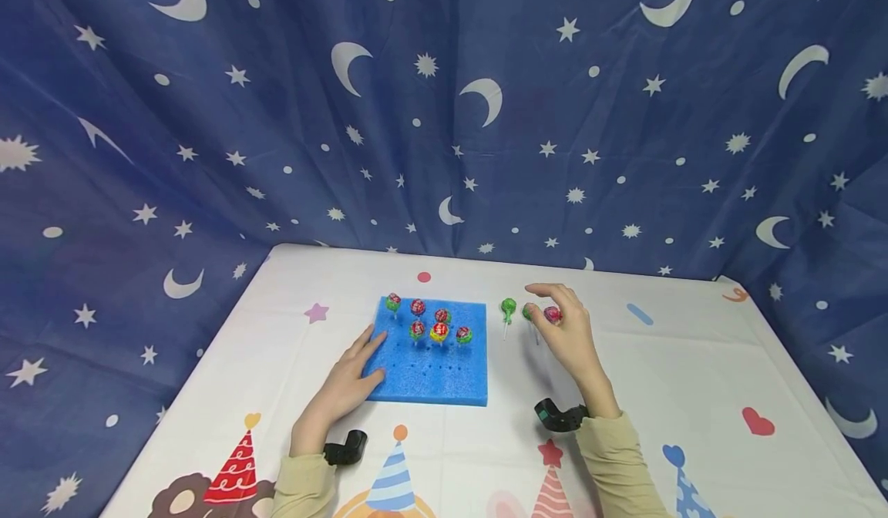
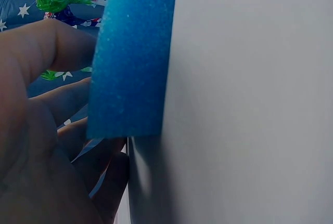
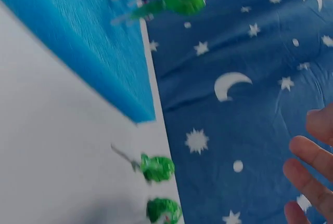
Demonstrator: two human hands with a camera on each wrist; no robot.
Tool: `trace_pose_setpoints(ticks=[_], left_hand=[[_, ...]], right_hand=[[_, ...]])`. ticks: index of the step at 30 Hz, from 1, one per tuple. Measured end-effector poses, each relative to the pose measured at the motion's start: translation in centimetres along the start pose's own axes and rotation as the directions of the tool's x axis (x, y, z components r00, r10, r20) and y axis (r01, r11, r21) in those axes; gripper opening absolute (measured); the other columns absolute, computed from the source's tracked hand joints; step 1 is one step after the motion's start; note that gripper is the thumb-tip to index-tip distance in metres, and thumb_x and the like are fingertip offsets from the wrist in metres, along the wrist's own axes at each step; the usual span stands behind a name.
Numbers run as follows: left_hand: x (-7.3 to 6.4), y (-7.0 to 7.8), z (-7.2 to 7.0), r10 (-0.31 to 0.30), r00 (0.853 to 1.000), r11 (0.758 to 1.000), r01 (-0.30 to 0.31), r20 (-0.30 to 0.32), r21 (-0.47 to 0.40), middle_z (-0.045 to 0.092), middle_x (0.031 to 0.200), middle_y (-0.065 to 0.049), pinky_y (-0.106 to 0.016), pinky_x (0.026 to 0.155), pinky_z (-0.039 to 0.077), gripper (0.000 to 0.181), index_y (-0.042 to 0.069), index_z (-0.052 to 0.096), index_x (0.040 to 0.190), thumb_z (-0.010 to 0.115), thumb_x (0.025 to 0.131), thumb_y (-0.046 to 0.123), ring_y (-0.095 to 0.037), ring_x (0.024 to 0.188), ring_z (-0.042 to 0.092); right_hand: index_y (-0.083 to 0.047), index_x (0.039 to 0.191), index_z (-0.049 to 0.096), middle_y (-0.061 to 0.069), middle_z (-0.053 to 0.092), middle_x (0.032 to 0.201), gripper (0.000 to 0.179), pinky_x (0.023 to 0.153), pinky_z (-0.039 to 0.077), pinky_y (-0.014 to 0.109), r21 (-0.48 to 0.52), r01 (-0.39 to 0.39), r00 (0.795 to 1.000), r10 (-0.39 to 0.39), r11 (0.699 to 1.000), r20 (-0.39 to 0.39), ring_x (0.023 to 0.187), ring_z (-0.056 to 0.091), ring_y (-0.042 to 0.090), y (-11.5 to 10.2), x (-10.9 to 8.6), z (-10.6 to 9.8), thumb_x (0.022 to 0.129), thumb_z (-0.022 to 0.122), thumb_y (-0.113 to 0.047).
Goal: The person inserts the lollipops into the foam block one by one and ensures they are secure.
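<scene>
A blue foam block [image 1: 430,383] lies on the table, with several wrapped lollipops standing upright in its back half, among them a red-and-yellow lollipop [image 1: 439,332]. My left hand [image 1: 347,385] rests along the block's left edge, fingers spread and touching it; the left wrist view shows the foam's side [image 2: 132,63] beside the fingers. To the right of the block lie a green lollipop [image 1: 509,307], a second green lollipop [image 1: 529,312] and a pink one [image 1: 553,314]. Over the latter two hovers my right hand [image 1: 570,338], thumb and fingers apart and holding nothing.
Small holes [image 1: 425,373] dot the front half of the foam. A white tablecloth [image 1: 694,364] printed with party hats covers the table. Behind it hangs a blue curtain [image 1: 416,163] with moons and stars.
</scene>
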State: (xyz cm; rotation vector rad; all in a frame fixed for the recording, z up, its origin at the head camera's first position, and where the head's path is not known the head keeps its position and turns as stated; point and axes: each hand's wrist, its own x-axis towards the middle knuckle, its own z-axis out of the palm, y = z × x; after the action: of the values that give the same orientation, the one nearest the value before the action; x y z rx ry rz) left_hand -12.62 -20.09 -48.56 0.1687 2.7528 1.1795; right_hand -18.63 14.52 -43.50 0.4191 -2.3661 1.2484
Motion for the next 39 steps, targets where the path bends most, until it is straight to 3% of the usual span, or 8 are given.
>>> trace_pose_setpoints(ticks=[4, 18, 31, 39], left_hand=[[0.0, 0.0, 0.0, -0.002, 1.0, 1.0, 0.002, 0.001, 0.005, 0.012, 0.163, -0.01, -0.069, 0.113, 0.016, 0.062, 0.015, 0.031, 0.151, 0.053, 0.093, 0.018, -0.042, 0.148, 0.011], [0.0, -0.1, 0.0, -0.002, 1.0, 1.0, 0.002, 0.0, 0.01, 0.012, 0.163, -0.009, -0.069, 0.113, 0.016, 0.062, 0.015, 0.031, 0.151, 0.053, 0.093, 0.018, -0.042, 0.148, 0.012], [0.1, -0.1, 0.1, -0.003, 1.0, 1.0, 0.003, 0.0, 0.009, 0.012, 0.163, -0.009, -0.07, 0.113, 0.015, 0.062, 0.015, 0.031, 0.152, 0.053, 0.093, 0.018, -0.042, 0.148, 0.011], [0.1, -0.1, 0.1, -0.001, 1.0, 1.0, 0.001, 0.0, -0.001, 0.012, 0.163, -0.009, -0.069, 0.113, 0.016, 0.062, 0.015, 0.031, 0.151, 0.053, 0.093, 0.018, -0.042, 0.148, 0.011]], right_hand=[[-0.008, 0.115, 0.066, 0.014, 0.066, 0.113, 0.029, 0.101, 0.037, 0.057, -0.009, -0.048, 0.999, 0.048, 0.999, -0.009, 0.113, 0.055, 0.03, 0.9, -0.1, -1.0, 0.086, 0.067, -0.005], [-0.005, 0.117, 0.063, 0.018, 0.064, 0.115, 0.031, 0.099, 0.037, 0.052, -0.08, -0.166, 0.986, 0.167, 0.983, -0.003, 0.112, 0.053, 0.033, 4.8, -0.3, -2.9, 0.086, 0.066, -0.005], [-0.002, 0.13, 0.053, 0.022, 0.056, 0.129, 0.044, 0.099, 0.038, 0.055, -0.115, -0.272, 0.948, 0.286, 0.955, 0.136, 0.118, 0.052, 0.039, 6.9, -0.5, -4.3, 0.087, 0.065, -0.006], [-0.001, 0.134, 0.048, 0.024, 0.052, 0.134, 0.047, 0.103, 0.04, 0.057, -0.113, -0.348, 0.911, 0.364, 0.931, 0.193, 0.122, 0.049, 0.042, 8.0, -0.6, -4.4, 0.09, 0.062, -0.008]])
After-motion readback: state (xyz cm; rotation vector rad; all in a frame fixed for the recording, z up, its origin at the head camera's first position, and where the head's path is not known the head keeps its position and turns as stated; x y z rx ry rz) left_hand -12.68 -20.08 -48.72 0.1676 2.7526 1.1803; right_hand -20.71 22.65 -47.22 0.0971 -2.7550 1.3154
